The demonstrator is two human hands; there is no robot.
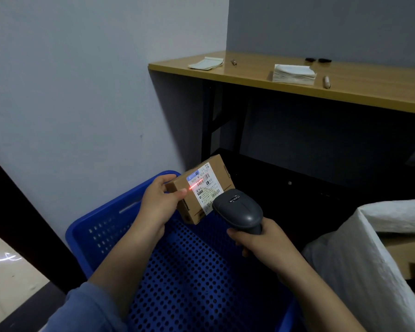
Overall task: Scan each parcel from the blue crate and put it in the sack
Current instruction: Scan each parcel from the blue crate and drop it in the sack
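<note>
My left hand (157, 202) grips a small brown cardboard parcel (222, 173) by its left end and holds it above the blue perforated crate (189, 271). A white shipping label faces up on the parcel, and a red laser line crosses the label's upper left part. My right hand (259, 240) grips the handle of a dark grey barcode scanner (240, 209), whose head points at the label from close by. The white woven sack (359, 255) stands open at the right, with brown cardboard visible inside it.
A wooden desk (249, 75) stands behind against the wall, bearing a notepad (205, 63), a stack of paper (294, 74), two pens and small dark items. A black frame and a dark space lie under the desk. A pale wall rises at the left.
</note>
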